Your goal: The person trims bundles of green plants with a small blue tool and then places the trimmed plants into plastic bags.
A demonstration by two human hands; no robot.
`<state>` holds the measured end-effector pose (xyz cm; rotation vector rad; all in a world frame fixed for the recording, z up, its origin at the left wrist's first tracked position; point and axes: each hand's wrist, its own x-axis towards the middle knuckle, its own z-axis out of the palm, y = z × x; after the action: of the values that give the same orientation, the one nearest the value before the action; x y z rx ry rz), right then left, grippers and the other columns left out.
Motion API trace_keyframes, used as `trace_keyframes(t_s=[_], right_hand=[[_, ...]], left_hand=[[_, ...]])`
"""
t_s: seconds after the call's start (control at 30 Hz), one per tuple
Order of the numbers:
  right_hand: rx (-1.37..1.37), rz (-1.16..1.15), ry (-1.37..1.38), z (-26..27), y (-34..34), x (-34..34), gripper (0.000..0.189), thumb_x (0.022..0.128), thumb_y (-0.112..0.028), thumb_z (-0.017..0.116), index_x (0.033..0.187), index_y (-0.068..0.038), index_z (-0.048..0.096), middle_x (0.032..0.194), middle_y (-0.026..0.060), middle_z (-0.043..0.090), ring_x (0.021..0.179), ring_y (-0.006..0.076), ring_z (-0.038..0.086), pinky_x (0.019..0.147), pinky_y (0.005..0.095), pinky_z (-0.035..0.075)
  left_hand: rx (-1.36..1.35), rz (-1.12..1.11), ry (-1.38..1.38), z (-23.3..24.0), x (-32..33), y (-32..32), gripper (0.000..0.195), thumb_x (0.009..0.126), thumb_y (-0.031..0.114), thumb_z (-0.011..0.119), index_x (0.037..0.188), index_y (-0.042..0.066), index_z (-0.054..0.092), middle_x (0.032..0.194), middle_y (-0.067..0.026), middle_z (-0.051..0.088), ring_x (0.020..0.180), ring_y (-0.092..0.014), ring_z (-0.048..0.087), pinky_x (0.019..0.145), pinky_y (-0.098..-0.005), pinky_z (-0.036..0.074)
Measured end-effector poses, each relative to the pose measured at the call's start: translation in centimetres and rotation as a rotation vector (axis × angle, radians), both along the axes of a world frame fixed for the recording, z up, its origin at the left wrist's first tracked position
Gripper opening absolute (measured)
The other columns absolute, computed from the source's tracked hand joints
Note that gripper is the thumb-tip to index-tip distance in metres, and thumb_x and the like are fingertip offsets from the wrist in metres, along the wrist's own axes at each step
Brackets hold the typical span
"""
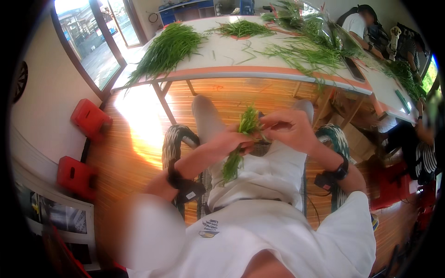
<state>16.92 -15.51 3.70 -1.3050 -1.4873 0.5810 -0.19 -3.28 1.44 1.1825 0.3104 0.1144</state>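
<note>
A small bunch of long, narrow green leaves [249,120], resembling garlic chives, is held over my lap. My left hand [240,137] is closed around its middle, so leaf ends stick out above and hang down below the fist [232,168]. Close against the bunch's right side is my right hand [290,130], with thumb and fingertips drawn together. Whether a leaf is between those fingertips is too blurred to tell. In front of my knees stands a white table [222,52], bearing a large pile of the same greens [170,47] at its left.
More greens [243,28] lie at the table's back, and loose stalks [306,54] and a phone [354,68] at its right. Woven chair arms [179,139] flank me. Red stools [91,118] stand by the left wall. Two other people [358,27] are at the right.
</note>
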Motion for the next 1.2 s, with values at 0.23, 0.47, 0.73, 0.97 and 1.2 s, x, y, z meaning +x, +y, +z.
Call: trace_keyframes(t_s=[0.23,0.47,0.73,0.97,1.2], right_hand=[[-0.041,0.001,0.004,0.0,0.1,0.3,0.029,0.074,-0.015,0.077,0.099,-0.004,0.069,0.081,0.0069,0.067,0.069,0.0064,0.061,0.057,0.0196,0.048],[0.010,-0.029,-0.310,-0.1,0.3,-0.3,0.028,0.073,-0.014,0.076,0.099,-0.006,0.069,0.079,0.0051,0.065,0.063,0.0104,0.060,0.055,0.0223,0.048],[-0.018,-0.084,-0.306,-1.2,1.1,1.5,0.025,0.074,-0.018,0.074,0.096,-0.008,0.070,0.078,0.0072,0.065,0.061,0.0147,0.060,0.056,0.0256,0.048],[0.010,-0.054,-0.362,-2.0,0.8,0.7,0.018,0.075,-0.015,0.072,0.090,-0.007,0.070,0.075,0.0072,0.067,0.059,0.0162,0.061,0.054,0.0281,0.047],[0.114,-0.081,-0.365,-0.8,0.3,-0.1,0.015,0.074,-0.007,0.072,0.088,-0.006,0.071,0.070,0.0085,0.065,0.060,0.0191,0.062,0.054,0.0269,0.047]], left_hand=[[0.087,0.035,-0.067,-2.1,0.8,0.1,0.026,0.090,0.012,0.054,0.115,0.003,0.056,0.076,-0.0051,0.056,0.065,-0.014,0.052,0.063,-0.0266,0.045],[0.074,0.052,-0.028,-0.8,0.2,-0.1,0.026,0.089,0.008,0.053,0.113,0.000,0.056,0.082,-0.0094,0.062,0.068,-0.017,0.060,0.062,-0.0271,0.046],[0.258,0.093,0.007,-0.8,0.2,0.0,0.015,0.083,0.000,0.051,0.097,-0.001,0.056,0.067,-0.0067,0.054,0.055,-0.015,0.054,0.048,-0.0263,0.040],[0.265,0.149,0.078,-1.2,0.2,0.0,0.005,0.079,-0.002,0.051,0.084,0.000,0.052,0.062,-0.0030,0.047,0.048,-0.012,0.047,0.043,-0.0257,0.034],[0.312,0.267,0.069,-1.1,0.4,0.3,0.005,0.085,0.003,0.052,0.086,-0.002,0.054,0.063,-0.0036,0.048,0.049,-0.012,0.047,0.043,-0.0260,0.036]])
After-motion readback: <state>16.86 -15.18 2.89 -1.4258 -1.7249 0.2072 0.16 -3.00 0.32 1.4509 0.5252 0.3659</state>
